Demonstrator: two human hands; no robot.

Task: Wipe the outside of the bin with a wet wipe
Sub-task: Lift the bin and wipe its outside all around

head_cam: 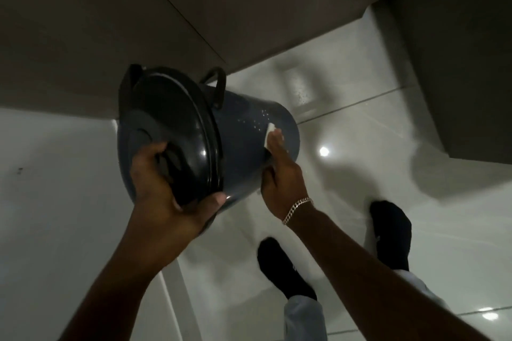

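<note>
you held the dark blue bin [243, 130] up off the glossy tiled floor [360, 147], tipped onto its side so its black lid [171, 124] faced you and its base pointed away toward the floor. your left hand [169, 196] was clamped on the near lower edge of the lid, fingers curled over the lid's face and thumb wrapped under the rim, carrying the bin's weight. a black handle [219, 86] stood out from the upper side of the bin just behind the lid rim.

your right hand [279, 174] lay flat along the bin's outer wall, fingers stretched toward the base and pressing a small white wet wipe [270, 133] against the plastic; only a corner of the wipe showed past your fingertips. small droplets speckled the wall just above the wipe. a silver chain bracelet [297, 209] sat on your right wrist.

below the bin, your two feet in black socks [390, 230] stood on the tiles, with pale trouser cuffs [302, 310] above them. brown cabinet fronts [110, 22] filled the top of the view.
</note>
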